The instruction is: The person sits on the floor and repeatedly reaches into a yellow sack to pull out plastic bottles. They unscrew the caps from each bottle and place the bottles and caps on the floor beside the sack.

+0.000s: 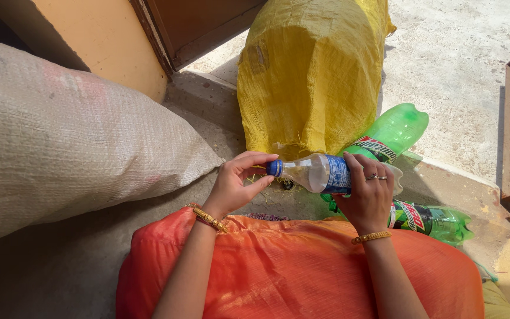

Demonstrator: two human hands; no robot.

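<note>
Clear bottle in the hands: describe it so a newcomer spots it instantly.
Start at the big yellow sack; just below it, above the orange sack, both hands hold the clear bottle sideways. Unlike the green bottles behind, it is colourless with a blue cap.

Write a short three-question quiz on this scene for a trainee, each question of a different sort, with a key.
1. True or false: the left hand has its fingers on the blue cap of the clear bottle.
2. Which hand grips the clear bottle around its body?
A. the left hand
B. the right hand
C. neither
3. Fill in: the green bottles lie beside a sack of ____ colour.

Key:
1. True.
2. B; the right hand wraps the bottle at its blue label.
3. Yellow; the orange sack lies under the person's forearms, and a whitish woven sack lies to the left.
</note>
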